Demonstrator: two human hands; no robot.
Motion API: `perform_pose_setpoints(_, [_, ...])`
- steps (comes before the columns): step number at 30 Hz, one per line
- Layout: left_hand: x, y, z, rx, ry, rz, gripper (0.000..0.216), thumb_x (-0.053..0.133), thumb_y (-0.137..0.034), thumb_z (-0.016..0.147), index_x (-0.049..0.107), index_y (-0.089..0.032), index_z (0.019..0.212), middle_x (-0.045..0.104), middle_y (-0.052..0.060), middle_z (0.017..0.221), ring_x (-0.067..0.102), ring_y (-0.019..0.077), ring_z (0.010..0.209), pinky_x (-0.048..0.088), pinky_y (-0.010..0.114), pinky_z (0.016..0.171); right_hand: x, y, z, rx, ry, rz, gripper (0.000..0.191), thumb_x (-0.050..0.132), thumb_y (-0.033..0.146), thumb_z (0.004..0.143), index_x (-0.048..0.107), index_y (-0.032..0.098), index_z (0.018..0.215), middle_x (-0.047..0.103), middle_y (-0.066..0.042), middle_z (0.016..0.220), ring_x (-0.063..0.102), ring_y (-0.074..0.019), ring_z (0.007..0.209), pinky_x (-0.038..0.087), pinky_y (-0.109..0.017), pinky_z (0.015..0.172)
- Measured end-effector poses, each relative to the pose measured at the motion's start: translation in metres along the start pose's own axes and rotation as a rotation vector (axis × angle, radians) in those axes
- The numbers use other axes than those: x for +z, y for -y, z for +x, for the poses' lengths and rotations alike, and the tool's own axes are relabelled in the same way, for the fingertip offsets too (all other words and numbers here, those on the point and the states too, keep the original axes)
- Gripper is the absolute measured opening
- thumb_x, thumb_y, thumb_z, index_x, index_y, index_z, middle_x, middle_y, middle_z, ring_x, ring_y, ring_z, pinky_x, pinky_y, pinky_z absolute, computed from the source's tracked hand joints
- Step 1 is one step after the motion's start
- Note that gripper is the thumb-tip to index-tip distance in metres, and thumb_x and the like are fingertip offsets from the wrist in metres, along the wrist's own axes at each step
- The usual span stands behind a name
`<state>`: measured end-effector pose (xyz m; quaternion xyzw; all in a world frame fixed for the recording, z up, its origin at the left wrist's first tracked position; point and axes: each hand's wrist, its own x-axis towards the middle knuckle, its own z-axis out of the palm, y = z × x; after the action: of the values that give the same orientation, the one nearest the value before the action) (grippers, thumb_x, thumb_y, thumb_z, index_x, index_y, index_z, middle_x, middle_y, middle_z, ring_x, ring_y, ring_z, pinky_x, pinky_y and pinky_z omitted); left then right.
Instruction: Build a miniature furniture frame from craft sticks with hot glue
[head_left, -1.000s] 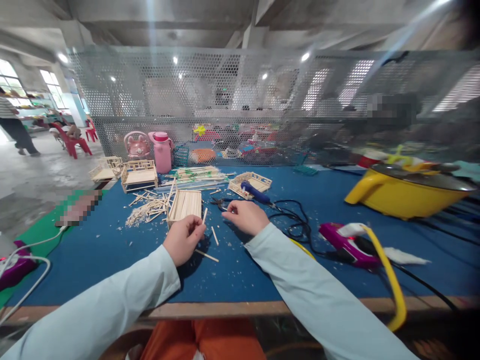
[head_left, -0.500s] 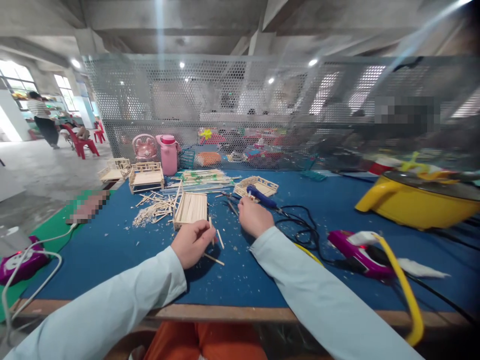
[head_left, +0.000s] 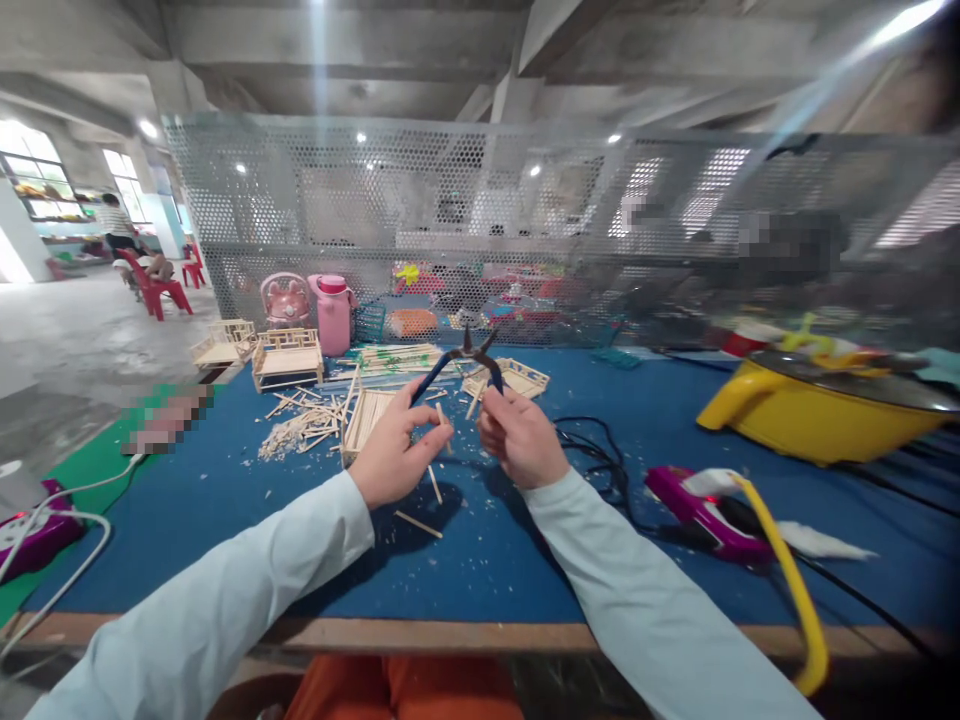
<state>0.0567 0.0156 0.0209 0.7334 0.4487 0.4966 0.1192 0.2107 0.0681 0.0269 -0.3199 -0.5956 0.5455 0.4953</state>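
Observation:
My right hand [head_left: 525,440] is closed around one blue handle of a pair of nippers [head_left: 469,352], whose jaws point up and away from me with the handles spread wide. My left hand [head_left: 397,450] pinches a short wooden stick [head_left: 445,428] between thumb and fingers, and its forefinger side touches the other handle. Just behind my left hand stands a small wooden-stick bed frame [head_left: 369,412], partly hidden. Two loose sticks lie below my hands, one of them a thin stick [head_left: 418,524]. Beyond the right hand is a stick-built tray [head_left: 525,377].
Two finished-looking stick bed frames [head_left: 288,360] stand at the back left near a pink jug [head_left: 333,315]. A stick pile [head_left: 307,425] lies left. At right are black cable [head_left: 600,450], a purple power strip [head_left: 705,515] and a yellow pan [head_left: 817,410]. A perforated screen [head_left: 450,190] stands behind.
My right hand has picked up the nippers from the table and raised them between my hands. My left hand has moved right and up with its stick, meeting a handle.

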Motion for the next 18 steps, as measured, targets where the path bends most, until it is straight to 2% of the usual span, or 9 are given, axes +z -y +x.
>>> perform_pose_setpoints(2, [0.001, 0.004, 0.001, -0.027, -0.006, -0.020, 0.015, 0.048, -0.024, 0.082, 0.058, -0.017, 0.072, 0.053, 0.008, 0.101, 0.049, 0.0185, 0.101, 0.037, 0.033, 0.090, 0.004, -0.001, -0.002, 0.034, 0.050, 0.039, 0.048, 0.060, 0.059, 0.064, 0.030, 0.022, 0.061, 0.025, 0.012, 0.038, 0.016, -0.0031, 0.032, 0.011, -0.018, 0.033])
perform_pose_setpoints(4, [0.003, 0.008, 0.001, -0.078, -0.037, -0.032, 0.017, 0.046, -0.023, 0.083, 0.055, -0.017, 0.070, 0.052, 0.004, 0.083, 0.050, 0.0157, 0.085, 0.040, 0.028, 0.080, 0.006, -0.002, -0.003, 0.071, 0.083, 0.053, 0.049, 0.059, 0.060, 0.065, 0.029, 0.022, 0.058, 0.025, 0.011, 0.036, 0.016, -0.0029, 0.031, 0.011, -0.018, 0.032])
perform_pose_setpoints(9, [0.005, 0.016, 0.000, -0.199, -0.012, -0.157, 0.022, 0.044, -0.028, 0.084, 0.051, -0.017, 0.067, 0.048, 0.000, 0.070, 0.048, 0.0138, 0.073, 0.038, 0.025, 0.071, 0.003, -0.003, 0.000, 0.114, 0.123, 0.062, 0.044, 0.064, 0.053, 0.063, 0.034, 0.021, 0.065, 0.031, 0.011, 0.040, 0.018, -0.0030, 0.032, 0.010, -0.017, 0.032])
perform_pose_setpoints(12, [0.006, 0.017, -0.004, -0.215, 0.001, -0.215, 0.023, 0.044, -0.031, 0.083, 0.051, -0.017, 0.067, 0.050, 0.001, 0.072, 0.049, 0.0142, 0.075, 0.039, 0.026, 0.073, 0.001, -0.005, 0.001, 0.129, 0.154, 0.063, 0.040, 0.063, 0.052, 0.064, 0.037, 0.021, 0.068, 0.027, 0.012, 0.040, 0.016, -0.0034, 0.033, 0.011, -0.016, 0.032])
perform_pose_setpoints(14, [0.005, 0.017, -0.007, -0.183, -0.032, -0.240, 0.022, 0.046, -0.031, 0.082, 0.054, -0.018, 0.067, 0.053, 0.003, 0.079, 0.050, 0.0167, 0.087, 0.038, 0.029, 0.081, 0.000, -0.007, 0.002, 0.123, 0.151, 0.089, 0.042, 0.061, 0.054, 0.065, 0.036, 0.021, 0.064, 0.028, 0.011, 0.042, 0.019, -0.0035, 0.035, 0.015, -0.016, 0.033])
perform_pose_setpoints(16, [0.003, 0.016, -0.010, -0.157, -0.105, -0.255, 0.021, 0.048, -0.031, 0.081, 0.056, -0.018, 0.067, 0.055, 0.006, 0.090, 0.047, 0.0200, 0.103, 0.034, 0.033, 0.091, -0.001, -0.008, 0.003, 0.061, 0.090, 0.114, 0.043, 0.062, 0.055, 0.064, 0.039, 0.020, 0.062, 0.039, 0.007, 0.052, 0.032, -0.0045, 0.042, 0.024, -0.016, 0.035])
perform_pose_setpoints(18, [0.000, 0.015, -0.012, -0.171, -0.171, -0.281, 0.020, 0.050, -0.031, 0.080, 0.056, -0.018, 0.067, 0.056, 0.007, 0.098, 0.043, 0.0217, 0.112, 0.032, 0.035, 0.094, -0.001, -0.009, 0.003, -0.024, 0.023, 0.118, 0.040, 0.064, 0.055, 0.062, 0.048, 0.019, 0.067, 0.051, 0.002, 0.069, 0.047, -0.0077, 0.059, 0.036, -0.016, 0.043])
